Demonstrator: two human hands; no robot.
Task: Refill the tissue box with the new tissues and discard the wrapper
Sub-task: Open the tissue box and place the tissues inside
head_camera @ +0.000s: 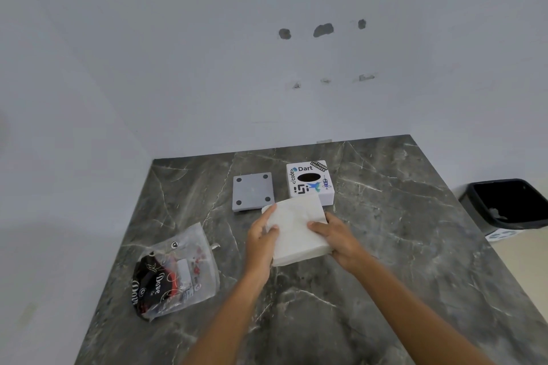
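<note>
A white stack of tissues (296,228) is held just above the dark marble table (385,246), tilted. My left hand (261,243) grips its left edge and my right hand (338,243) grips its right edge, thumbs on top. Behind the stack stands the white tissue box (310,182) with stickers and a black oval hole in its top. Left of the box lies its grey base plate (252,191) with small dark pads at the corners. The clear plastic wrapper (175,272) with black and red print lies crumpled at the front left of the table.
A black waste bin (507,204) stands on the floor to the right of the table. White walls close off the back and left. The table's right edge runs diagonally towards the bin.
</note>
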